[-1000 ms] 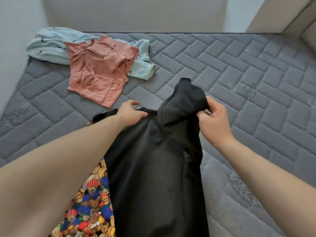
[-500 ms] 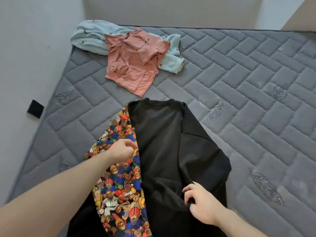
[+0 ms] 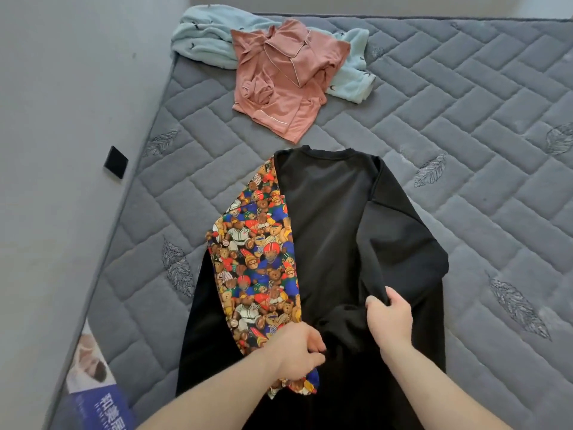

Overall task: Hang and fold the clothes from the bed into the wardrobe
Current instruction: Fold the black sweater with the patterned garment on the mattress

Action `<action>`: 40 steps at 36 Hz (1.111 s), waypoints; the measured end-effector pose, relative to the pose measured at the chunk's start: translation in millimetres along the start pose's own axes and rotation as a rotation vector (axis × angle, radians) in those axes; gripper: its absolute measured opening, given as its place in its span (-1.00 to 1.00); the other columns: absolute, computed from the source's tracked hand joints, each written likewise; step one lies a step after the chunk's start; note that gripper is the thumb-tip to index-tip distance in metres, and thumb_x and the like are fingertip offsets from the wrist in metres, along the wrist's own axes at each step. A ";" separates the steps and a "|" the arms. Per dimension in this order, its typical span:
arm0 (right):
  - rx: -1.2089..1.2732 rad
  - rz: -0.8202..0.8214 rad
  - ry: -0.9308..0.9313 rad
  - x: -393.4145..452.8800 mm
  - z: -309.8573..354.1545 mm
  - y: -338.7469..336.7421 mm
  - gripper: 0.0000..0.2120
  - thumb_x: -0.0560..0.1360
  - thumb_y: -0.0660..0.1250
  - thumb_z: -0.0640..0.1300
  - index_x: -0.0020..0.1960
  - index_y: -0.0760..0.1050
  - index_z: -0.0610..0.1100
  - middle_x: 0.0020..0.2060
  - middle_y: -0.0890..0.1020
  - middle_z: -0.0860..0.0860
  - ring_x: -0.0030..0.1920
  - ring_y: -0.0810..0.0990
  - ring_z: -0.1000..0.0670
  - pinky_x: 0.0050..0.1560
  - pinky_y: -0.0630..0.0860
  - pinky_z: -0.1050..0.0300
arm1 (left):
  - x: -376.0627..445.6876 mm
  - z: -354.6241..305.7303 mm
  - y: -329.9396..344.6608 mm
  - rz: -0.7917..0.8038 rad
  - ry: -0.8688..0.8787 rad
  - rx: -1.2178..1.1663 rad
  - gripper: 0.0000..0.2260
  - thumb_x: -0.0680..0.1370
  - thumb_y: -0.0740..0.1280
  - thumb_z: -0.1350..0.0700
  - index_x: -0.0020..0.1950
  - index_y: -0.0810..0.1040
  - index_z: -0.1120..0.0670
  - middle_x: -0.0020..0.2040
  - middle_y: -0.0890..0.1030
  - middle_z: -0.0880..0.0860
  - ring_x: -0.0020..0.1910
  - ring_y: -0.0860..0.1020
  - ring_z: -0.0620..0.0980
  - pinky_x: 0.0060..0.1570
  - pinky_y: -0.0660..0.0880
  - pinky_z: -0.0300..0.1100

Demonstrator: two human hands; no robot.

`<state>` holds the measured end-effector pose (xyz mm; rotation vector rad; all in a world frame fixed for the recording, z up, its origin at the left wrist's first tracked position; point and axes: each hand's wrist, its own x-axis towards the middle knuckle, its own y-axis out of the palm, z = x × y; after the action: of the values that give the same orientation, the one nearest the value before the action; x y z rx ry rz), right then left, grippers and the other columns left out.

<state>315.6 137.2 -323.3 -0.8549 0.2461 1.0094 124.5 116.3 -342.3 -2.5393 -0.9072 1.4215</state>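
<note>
**Both hands on the black sweatshirt at the near edge of the bed**

We are looking down at a grey quilted mattress (image 3: 434, 97) where a black sweatshirt (image 3: 328, 218) is lying flat, its round collar pointing away from us and its hem running off the bottom of the view. A panel of teddy-bear print fabric (image 3: 257, 259) is lying on the sweatshirt's left half, covering it from near the collar down to our left hand (image 3: 297, 352). Whether the print is part of the same garment or a separate piece we cannot tell.

Our left hand is lying over the low end of the print, fingers curled, and a bunch of the print is poking out beneath the palm, so its grip is closed on that fabric. Our right hand (image 3: 389, 318) is pinching up a fold of the black cloth just beside it, thumb on one side and fingers on the other; the sweatshirt's right sleeve is folded in across the body above this hand.

At the far end of the mattress, well apart from the sweatshirt, a crumpled pink pyjama top (image 3: 279, 79) with pale piping is lying on top of a light blue fleecy garment (image 3: 201, 35). A grey wall (image 3: 62, 119) is running along the left side of the bed, carrying a small black square plate (image 3: 116, 162). A blue printed label (image 3: 93, 395) is showing at the near left corner of the mattress.
</note>
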 end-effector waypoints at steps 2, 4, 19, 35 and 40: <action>-0.025 0.029 -0.221 -9.4 11.2 -4.0 -0.72 0.44 0.28 -0.30 -0.26 0.53 0.07 -0.38 0.59 0.17 -0.31 0.54 0.13 -0.31 0.44 0.36 | -9.9 -1.4 11.0 0.212 0.014 -0.055 -0.70 0.56 0.42 -0.05 0.26 0.65 -0.01 0.12 0.68 -0.11 -0.06 0.62 -0.24 -0.04 0.49 -0.41; -0.171 0.090 -0.482 -19.4 16.5 -9.0 -0.66 0.42 0.30 -0.34 -0.14 0.56 0.12 -0.22 0.61 0.23 -0.17 0.59 0.21 -0.16 0.48 0.35 | -18.5 -0.3 15.9 0.389 0.004 -0.079 -0.68 0.55 0.45 -0.05 0.26 0.64 0.03 0.13 0.68 -0.08 -0.01 0.64 -0.18 -0.04 0.51 -0.39; -0.593 0.186 -0.403 -67.4 -77.3 5.9 -0.29 0.45 0.48 0.09 0.52 0.27 0.07 0.50 0.20 0.15 0.41 0.35 0.01 0.31 0.50 0.04 | -43.6 105.8 -26.1 -0.636 -0.627 -0.197 -0.29 0.26 0.34 -0.54 0.09 0.26 -0.03 -0.03 0.46 -0.07 -0.10 0.53 0.01 -0.18 0.46 -0.08; -0.496 -0.065 -0.269 -57.0 -81.2 -5.3 -0.48 0.47 0.40 -0.23 0.28 0.32 0.17 0.16 0.28 0.09 -0.35 0.52 -0.03 -0.22 0.49 0.00 | -61.1 112.1 7.1 -0.823 -0.571 -0.429 -0.52 0.51 0.36 0.10 0.29 0.15 -0.06 -0.13 0.54 -0.02 -0.22 0.49 0.03 -0.15 0.41 -0.05; -0.870 0.282 -0.332 -52.1 -94.0 -4.9 -0.30 0.49 0.42 0.00 0.55 0.20 0.12 0.35 0.19 0.04 0.06 0.57 -0.04 0.01 0.56 0.07 | -78.4 144.1 5.5 -0.697 -0.539 -0.323 -0.22 0.46 0.48 0.00 0.53 0.09 -0.06 0.37 0.42 0.06 0.19 0.57 0.18 0.07 0.50 0.06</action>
<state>309.7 34.4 -354.4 -1.4311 -0.4044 1.5367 -19.3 40.8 -366.6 -1.6704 -1.9880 1.7992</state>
